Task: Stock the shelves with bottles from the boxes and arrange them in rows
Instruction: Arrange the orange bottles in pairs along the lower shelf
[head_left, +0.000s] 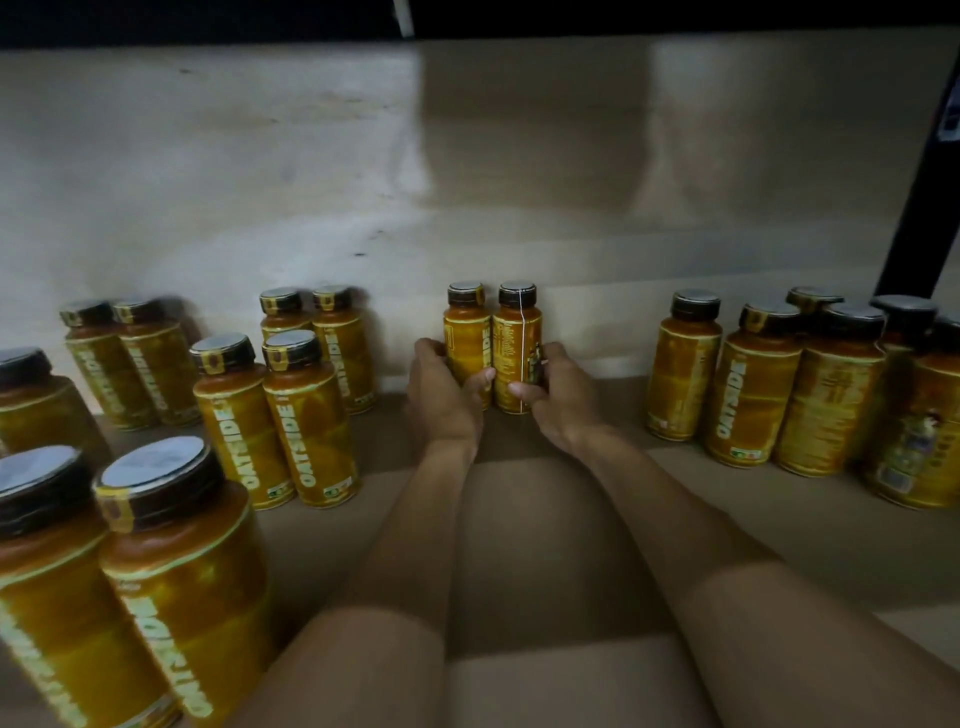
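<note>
Two yellow bottles with dark caps stand upright side by side against the back wall of the shelf. My left hand (441, 392) grips the left bottle (466, 332) low on its body. Around the right bottle (517, 338), my right hand (558, 397) is closed. Both bottles rest on the shelf board (561, 519). More of the same bottles stand in paired rows at the left (306, 415) and in a cluster at the right (753, 384).
The pale back wall (311, 182) closes off the shelf behind the bottles. A dark upright post (919, 208) stands at the far right. Bare shelf board stretches between the left rows and the right cluster, under my forearms.
</note>
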